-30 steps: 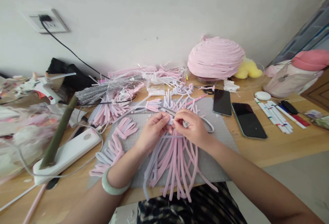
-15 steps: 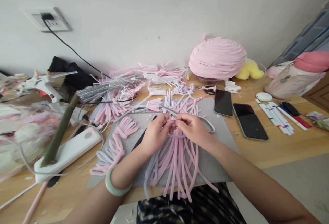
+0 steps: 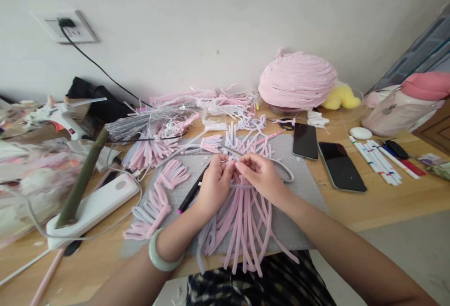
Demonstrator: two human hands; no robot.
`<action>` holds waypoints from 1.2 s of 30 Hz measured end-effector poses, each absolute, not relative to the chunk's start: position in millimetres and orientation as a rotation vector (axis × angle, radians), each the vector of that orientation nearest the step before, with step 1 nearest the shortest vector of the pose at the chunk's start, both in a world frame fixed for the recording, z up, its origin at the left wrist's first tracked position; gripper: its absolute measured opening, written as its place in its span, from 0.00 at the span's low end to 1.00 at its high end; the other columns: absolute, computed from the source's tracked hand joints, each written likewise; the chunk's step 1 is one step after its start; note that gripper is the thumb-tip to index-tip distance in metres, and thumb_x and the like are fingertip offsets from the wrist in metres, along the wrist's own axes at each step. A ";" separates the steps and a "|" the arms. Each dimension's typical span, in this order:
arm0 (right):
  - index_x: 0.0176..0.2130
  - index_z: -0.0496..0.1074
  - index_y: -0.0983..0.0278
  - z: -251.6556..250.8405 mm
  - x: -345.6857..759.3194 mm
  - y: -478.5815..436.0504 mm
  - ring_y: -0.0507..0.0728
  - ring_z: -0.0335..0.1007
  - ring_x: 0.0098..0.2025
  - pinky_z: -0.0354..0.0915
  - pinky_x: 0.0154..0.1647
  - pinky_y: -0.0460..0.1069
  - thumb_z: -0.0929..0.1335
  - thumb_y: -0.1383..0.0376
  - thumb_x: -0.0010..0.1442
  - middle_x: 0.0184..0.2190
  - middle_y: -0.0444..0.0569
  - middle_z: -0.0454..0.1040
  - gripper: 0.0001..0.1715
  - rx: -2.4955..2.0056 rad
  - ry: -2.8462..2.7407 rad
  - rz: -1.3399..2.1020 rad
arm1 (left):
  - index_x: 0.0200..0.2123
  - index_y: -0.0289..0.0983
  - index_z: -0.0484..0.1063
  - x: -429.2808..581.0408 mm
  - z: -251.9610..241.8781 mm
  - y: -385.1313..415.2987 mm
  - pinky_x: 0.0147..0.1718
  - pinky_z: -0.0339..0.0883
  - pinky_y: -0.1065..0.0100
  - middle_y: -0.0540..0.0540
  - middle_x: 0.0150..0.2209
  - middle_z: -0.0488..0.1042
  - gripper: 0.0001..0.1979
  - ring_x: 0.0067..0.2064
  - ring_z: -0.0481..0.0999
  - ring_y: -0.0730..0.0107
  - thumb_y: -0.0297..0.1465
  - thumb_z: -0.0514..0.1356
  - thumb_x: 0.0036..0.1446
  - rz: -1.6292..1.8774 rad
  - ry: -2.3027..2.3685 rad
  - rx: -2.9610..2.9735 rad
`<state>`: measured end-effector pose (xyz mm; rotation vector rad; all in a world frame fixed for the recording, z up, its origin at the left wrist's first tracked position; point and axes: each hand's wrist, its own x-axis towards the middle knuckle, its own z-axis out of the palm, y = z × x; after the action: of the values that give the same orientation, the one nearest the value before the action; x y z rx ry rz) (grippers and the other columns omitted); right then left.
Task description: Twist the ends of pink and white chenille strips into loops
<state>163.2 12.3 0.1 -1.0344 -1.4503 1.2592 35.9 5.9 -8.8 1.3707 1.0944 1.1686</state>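
My left hand (image 3: 217, 182) and my right hand (image 3: 260, 173) meet over the middle of a grey cutting mat (image 3: 305, 193). Fingers of both pinch a small pale lilac piece of pipe cleaner (image 3: 232, 158), mostly covered by the fingertips. Beneath them fans out a spread of long pink pipe cleaners (image 3: 246, 231), their ends hanging toward my lap. A pale ring-like band (image 3: 290, 173) curves out from behind my right hand. By my left wrist lies a black marker (image 3: 191, 193). Folded pink and lilac pipe cleaner loops (image 3: 154, 212) rest left of my left hand.
At left are a white power strip (image 3: 101, 205), a green stick (image 3: 82, 182) and a glue gun (image 3: 63, 116). Bundled pipe cleaners (image 3: 151, 118) lie along the back. A big pink coil (image 3: 297, 79) stands by the wall. Two phones (image 3: 342, 165) and white markers (image 3: 378, 160) lie right.
Both hands have shifted slightly left and upward with the lilac piece between the fingertips. The left wrist has moved a little, so more of the black marker shows.
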 end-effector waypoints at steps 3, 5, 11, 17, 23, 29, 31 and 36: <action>0.26 0.65 0.65 2.7 167.6 15.0 0.48 0.61 0.23 0.57 0.24 0.43 0.63 0.62 0.54 0.20 0.42 0.66 0.09 -1.043 -1.595 1.159 | 0.33 0.39 0.57 35.5 -7.0 8.2 0.26 0.61 0.72 0.55 0.19 0.68 0.09 0.22 0.69 0.74 0.38 0.51 0.56 1.167 1.037 1.321; 0.25 0.65 0.65 3.0 169.7 16.5 0.48 0.60 0.23 0.56 0.24 0.43 0.63 0.64 0.53 0.20 0.41 0.65 0.08 -1.088 -1.621 1.129 | 0.30 0.38 0.59 33.3 -2.4 10.7 0.27 0.61 0.72 0.54 0.20 0.69 0.10 0.24 0.69 0.74 0.39 0.52 0.55 1.128 1.035 1.333; 0.24 0.63 0.65 0.0 169.7 18.7 0.46 0.54 0.21 0.54 0.22 0.42 0.64 0.67 0.50 0.19 0.39 0.60 0.05 -1.087 -1.515 1.143 | 0.25 0.34 0.69 25.4 9.5 16.2 0.27 0.59 0.74 0.53 0.20 0.68 0.09 0.24 0.66 0.77 0.34 0.60 0.49 1.073 1.022 1.227; 0.27 0.64 0.64 -7.8 158.8 16.2 0.46 0.56 0.20 0.54 0.21 0.42 0.65 0.62 0.51 0.21 0.41 0.64 0.08 -0.881 -1.335 1.340 | 0.25 0.33 0.68 34.0 7.0 7.9 0.26 0.60 0.78 0.52 0.22 0.69 0.06 0.23 0.65 0.82 0.29 0.63 0.45 1.189 0.742 0.741; 0.25 0.62 0.64 -9.3 162.2 18.1 0.46 0.55 0.20 0.52 0.20 0.42 0.64 0.64 0.52 0.19 0.40 0.60 0.07 -0.965 -1.410 1.233 | 0.27 0.34 0.67 32.4 3.8 12.2 0.29 0.62 0.75 0.53 0.22 0.69 0.07 0.24 0.68 0.78 0.32 0.62 0.47 1.207 0.892 1.033; 0.21 0.63 0.65 3.0 175.3 19.9 0.46 0.53 0.21 0.51 0.21 0.43 0.64 0.69 0.49 0.18 0.39 0.58 0.07 -1.034 -1.766 1.018 | 0.26 0.34 0.69 18.4 8.3 21.6 0.26 0.61 0.73 0.52 0.20 0.70 0.07 0.23 0.69 0.76 0.33 0.60 0.48 0.951 0.994 1.329; 0.22 0.63 0.65 2.7 171.1 17.2 0.46 0.54 0.21 0.51 0.21 0.43 0.64 0.68 0.50 0.18 0.39 0.59 0.07 -0.976 -1.681 1.090 | 0.26 0.33 0.69 22.4 8.5 16.4 0.25 0.60 0.74 0.52 0.20 0.70 0.07 0.22 0.68 0.77 0.32 0.60 0.49 1.039 0.928 1.233; 0.26 0.63 0.64 -7.9 155.8 13.4 0.46 0.54 0.18 0.50 0.19 0.43 0.65 0.61 0.51 0.18 0.40 0.63 0.09 -0.858 -1.208 1.449 | 0.26 0.34 0.68 41.6 2.3 0.9 0.27 0.62 0.77 0.53 0.21 0.69 0.05 0.23 0.68 0.81 0.29 0.59 0.50 1.350 0.752 0.799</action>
<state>155.8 13.4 -7.9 -0.8583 -1.2085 1.4494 41.6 0.9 2.3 0.7992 0.7516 1.3502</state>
